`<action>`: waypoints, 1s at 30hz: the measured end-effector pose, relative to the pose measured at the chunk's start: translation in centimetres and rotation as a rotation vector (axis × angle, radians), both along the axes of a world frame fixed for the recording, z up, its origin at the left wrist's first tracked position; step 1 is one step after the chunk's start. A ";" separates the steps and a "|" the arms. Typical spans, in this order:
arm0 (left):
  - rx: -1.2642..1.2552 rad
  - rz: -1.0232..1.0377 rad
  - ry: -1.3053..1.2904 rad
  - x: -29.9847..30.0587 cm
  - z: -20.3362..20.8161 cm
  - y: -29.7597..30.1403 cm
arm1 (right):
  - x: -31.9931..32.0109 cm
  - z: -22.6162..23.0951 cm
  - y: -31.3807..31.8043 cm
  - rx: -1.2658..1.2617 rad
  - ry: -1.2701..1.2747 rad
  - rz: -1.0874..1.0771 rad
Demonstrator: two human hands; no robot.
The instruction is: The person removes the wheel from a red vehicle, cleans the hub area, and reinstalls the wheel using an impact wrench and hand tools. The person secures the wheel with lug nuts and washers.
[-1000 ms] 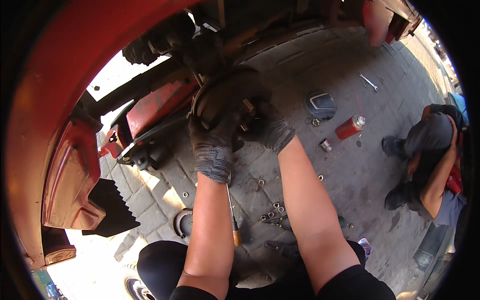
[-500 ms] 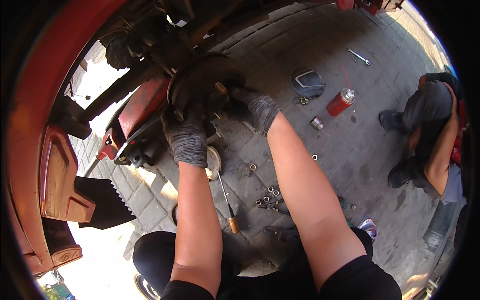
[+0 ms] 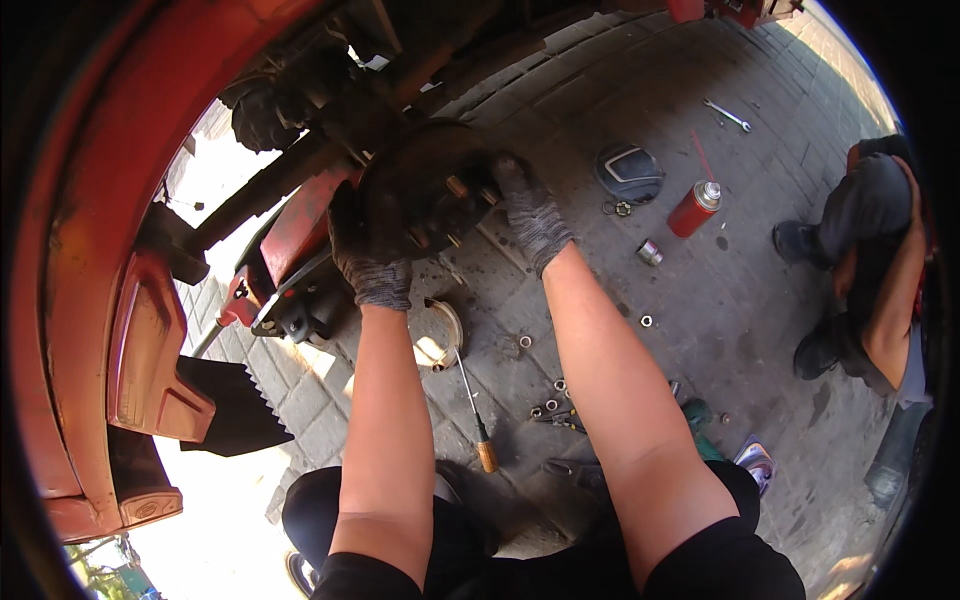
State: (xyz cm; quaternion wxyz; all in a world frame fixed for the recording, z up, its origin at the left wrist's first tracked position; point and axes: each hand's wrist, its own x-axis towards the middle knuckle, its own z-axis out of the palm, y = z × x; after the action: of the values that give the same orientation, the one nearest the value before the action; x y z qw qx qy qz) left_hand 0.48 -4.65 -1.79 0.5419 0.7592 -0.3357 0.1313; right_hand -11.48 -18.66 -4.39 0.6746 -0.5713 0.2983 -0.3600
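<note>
- Wheel hub [image 3: 425, 180], dark and round, studs [image 3: 457, 186] poking out, and in the head view it sits between two gloved hands, beneath the red bodywork [image 3: 80, 250]!
- Left hand [image 3: 368, 235] is up against the hub's left side, grey knitted cuff in plain sight, fingers sunk in shadow; how far they're bent, I cannot tell.
- Right hand [image 3: 525, 202], over at the hub's right edge, close by the studs; dark fingers against dark metal, and whether they grip or merely rest, I can't say.
- Down below the left hand, a pale curved ring [image 3: 450, 325] on the paving [image 3: 740, 290], with a screwdriver [image 3: 486, 453] whose shaft runs up to it, wooden handle toward the person.
- Loose nuts [image 3: 551, 405] beside the pliers [image 3: 557, 419], which are partly tucked behind the right forearm [image 3: 630, 400].
- Out to the right, a red spray can [image 3: 693, 212] with a metal socket [image 3: 650, 252] near it, then a black cap [image 3: 630, 175], and farther off a wrench [image 3: 727, 115].
- Far right, a co-worker [image 3: 865, 200] is down low, arm by a bent knee!
</note>
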 end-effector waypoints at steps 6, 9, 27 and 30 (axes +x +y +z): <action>0.037 -0.063 -0.211 1.3 -1.7 -0.8 | 4.0 -2.0 -2.6 -0.012 -0.057 -0.102; 0.336 0.144 -0.514 1.9 -1.4 -1.0 | 6.8 -1.8 -3.6 -0.212 -0.077 -0.237; 0.404 0.169 -0.632 2.5 -0.8 -0.6 | 6.0 -2.0 -4.8 -0.546 0.137 -0.104; 0.290 0.131 -0.469 2.6 -0.7 -0.6 | 6.6 -2.1 -4.6 -0.811 0.147 -0.195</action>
State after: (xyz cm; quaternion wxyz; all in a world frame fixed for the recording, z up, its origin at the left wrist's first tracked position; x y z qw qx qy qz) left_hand 3.03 -5.29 -2.44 0.3254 0.7979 -0.4174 0.2886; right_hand -4.90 -23.28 -6.48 0.3348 -0.7838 0.2322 -0.4687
